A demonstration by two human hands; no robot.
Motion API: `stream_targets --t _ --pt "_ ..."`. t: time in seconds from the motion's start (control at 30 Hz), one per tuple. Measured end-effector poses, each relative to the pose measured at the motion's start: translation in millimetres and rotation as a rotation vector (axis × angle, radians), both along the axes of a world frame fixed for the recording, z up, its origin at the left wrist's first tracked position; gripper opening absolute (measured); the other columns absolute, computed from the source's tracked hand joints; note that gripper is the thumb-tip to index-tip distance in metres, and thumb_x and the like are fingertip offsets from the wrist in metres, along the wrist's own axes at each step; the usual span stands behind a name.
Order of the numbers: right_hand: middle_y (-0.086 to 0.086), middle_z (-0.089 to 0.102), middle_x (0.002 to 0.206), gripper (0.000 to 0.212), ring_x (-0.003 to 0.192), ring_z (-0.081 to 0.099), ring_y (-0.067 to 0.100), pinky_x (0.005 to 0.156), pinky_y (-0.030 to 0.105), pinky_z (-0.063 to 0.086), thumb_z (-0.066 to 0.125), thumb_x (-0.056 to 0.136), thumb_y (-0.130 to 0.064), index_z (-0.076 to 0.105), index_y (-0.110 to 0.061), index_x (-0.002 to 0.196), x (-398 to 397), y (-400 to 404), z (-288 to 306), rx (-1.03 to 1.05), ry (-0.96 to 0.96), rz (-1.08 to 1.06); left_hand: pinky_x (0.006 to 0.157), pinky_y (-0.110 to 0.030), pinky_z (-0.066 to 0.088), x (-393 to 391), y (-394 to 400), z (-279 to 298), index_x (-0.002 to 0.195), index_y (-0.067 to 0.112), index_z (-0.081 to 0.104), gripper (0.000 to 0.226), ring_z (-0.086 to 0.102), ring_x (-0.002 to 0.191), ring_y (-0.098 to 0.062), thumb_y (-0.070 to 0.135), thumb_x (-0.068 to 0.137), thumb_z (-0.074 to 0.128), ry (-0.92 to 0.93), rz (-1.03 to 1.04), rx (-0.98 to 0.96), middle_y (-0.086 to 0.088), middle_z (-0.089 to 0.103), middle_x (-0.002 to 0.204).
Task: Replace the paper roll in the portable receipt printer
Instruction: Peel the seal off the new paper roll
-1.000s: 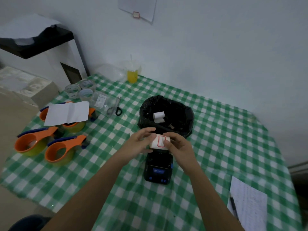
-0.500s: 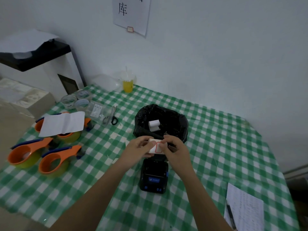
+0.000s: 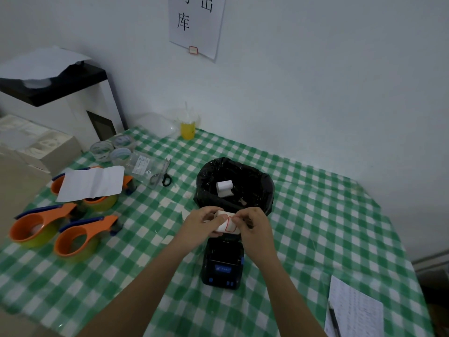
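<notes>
Paper roll, white with a red-outlined sticker on its face, is held in the air between both hands, just above the far end of the black receipt printer. Left hand grips the roll's left side with fingers curled over the top; right hand pinches at the sticker edge on the right side (apparently picking at the seal, though the fingertip contact is too small to confirm). Both hands are together, closed on the roll. Its long axis appears to run left to right, matching the printer's width. The printer stands on the green checked tablecloth, directly below and slightly nearer than the hands, equally reachable by either. Whether its paper bay is open cannot be told. A black-lined bin just beyond the hands contains another white roll. Judgement: seal removal in progress; loading requires a short drop straight down and nearward.
</notes>
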State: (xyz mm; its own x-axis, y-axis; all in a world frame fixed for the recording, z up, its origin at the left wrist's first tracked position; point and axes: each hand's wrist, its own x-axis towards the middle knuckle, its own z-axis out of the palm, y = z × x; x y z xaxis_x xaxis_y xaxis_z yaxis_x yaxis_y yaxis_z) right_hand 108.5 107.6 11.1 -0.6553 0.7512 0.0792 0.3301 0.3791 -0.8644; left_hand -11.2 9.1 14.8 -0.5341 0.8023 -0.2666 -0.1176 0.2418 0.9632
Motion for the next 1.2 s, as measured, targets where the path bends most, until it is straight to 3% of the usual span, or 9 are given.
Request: stream_targets --t 0.1,0.23,0.37,0.5,0.67,0.87,1.0,1.1,1.2 --pt "-0.007 0.053 0.089 0.010 0.087 0.056 0.016 0.075 0.018 0.045 0.061 0.087 -0.010 0.063 -0.018 0.082 -0.2 0.0 -2.2 0.001 -0.001 -0.007 0.072 -0.025 0.060 0.8 0.7 0.3 0.103 0.020 0.060 0.016 0.068 0.092 -0.018 0.021 0.087 0.061 -0.001 0.000 0.004 -0.011 0.067 0.106" --pt "-0.005 0.054 0.091 0.008 0.090 0.055 0.016 0.076 0.022 0.047 0.061 0.087 -0.011 0.064 -0.018 0.085 -0.4 -1.2 -4.3 0.061 0.012 -0.028 0.078 -0.033 0.060 0.7 2.6 0.0 0.102 0.022 0.060 0.016 0.067 0.096 -0.021 0.023 0.087 0.061 0.018 0.009 -0.009 -0.011 0.066 0.108" --pt "-0.007 0.052 0.100 0.023 0.093 0.054 0.008 0.077 0.013 0.047 0.060 0.089 -0.015 0.059 -0.022 0.110 -1.1 -2.8 -2.5 0.035 0.025 -0.034 0.077 -0.033 0.060 -1.1 4.0 -0.9 0.104 0.023 0.060 0.018 0.067 0.094 -0.022 0.026 0.086 0.061 0.070 0.018 -0.030 -0.012 0.065 0.109" --pt "-0.009 0.054 0.089 0.007 0.090 0.051 0.014 0.077 0.014 0.039 0.061 0.088 -0.015 0.066 -0.018 0.092 -3.3 1.2 -3.3 0.203 -0.073 0.025 0.077 -0.036 0.060 -2.8 4.5 0.6 0.103 0.024 0.060 0.018 0.068 0.091 -0.025 0.026 0.086 0.062 0.144 0.015 -0.046 -0.011 0.065 0.106" --pt "-0.007 0.054 0.082 0.008 0.085 0.049 0.016 0.074 0.012 0.034 0.058 0.088 -0.010 0.062 -0.015 0.084 -4.7 1.5 -0.7 0.226 -0.080 0.050 0.076 -0.035 0.060 -2.2 4.9 3.8 0.108 0.021 0.061 0.023 0.069 0.087 -0.025 0.027 0.085 0.063 0.164 0.023 -0.060 -0.006 0.065 0.099" --pt "-0.008 0.055 0.081 0.020 0.086 0.050 0.014 0.076 0.014 0.037 0.058 0.087 -0.006 0.058 -0.023 0.077 -1.1 2.4 -0.1 0.163 0.024 0.067 0.071 -0.026 0.061 -1.0 3.6 11.0 0.091 0.024 0.064 0.005 0.069 0.085 -0.016 0.022 0.087 0.061 -0.061 0.018 -0.009 -0.005 0.068 0.095" --pt "-0.015 0.053 0.087 0.009 0.089 0.050 0.013 0.078 0.014 0.039 0.060 0.087 -0.012 0.064 -0.021 0.088 -1.2 5.1 3.9 0.227 0.002 0.088 0.070 -0.025 0.061 -0.7 4.1 13.7 0.092 0.020 0.065 0.007 0.068 0.082 -0.015 0.022 0.087 0.060 -0.082 0.032 -0.010 -0.004 0.067 0.091" --pt "-0.010 0.052 0.102 0.020 0.095 0.048 0.014 0.082 0.019 0.039 0.059 0.089 -0.018 0.060 -0.018 0.109 -2.2 6.4 6.5 0.309 -0.071 0.093 0.066 -0.021 0.060 -2.9 3.9 14.7 0.100 0.017 0.064 0.016 0.069 0.089 -0.018 0.025 0.087 0.061 -0.003 0.019 -0.041 -0.011 0.069 0.101" --pt "-0.001 0.058 0.097 0.013 0.090 0.046 0.013 0.077 0.020 0.038 0.056 0.089 -0.023 0.065 -0.018 0.097 -3.3 8.7 7.4 0.496 -0.105 0.121 0.066 -0.021 0.059 -2.3 3.0 16.4 0.100 0.020 0.063 0.016 0.068 0.088 -0.019 0.028 0.086 0.062 0.072 0.010 -0.063 -0.014 0.068 0.102"
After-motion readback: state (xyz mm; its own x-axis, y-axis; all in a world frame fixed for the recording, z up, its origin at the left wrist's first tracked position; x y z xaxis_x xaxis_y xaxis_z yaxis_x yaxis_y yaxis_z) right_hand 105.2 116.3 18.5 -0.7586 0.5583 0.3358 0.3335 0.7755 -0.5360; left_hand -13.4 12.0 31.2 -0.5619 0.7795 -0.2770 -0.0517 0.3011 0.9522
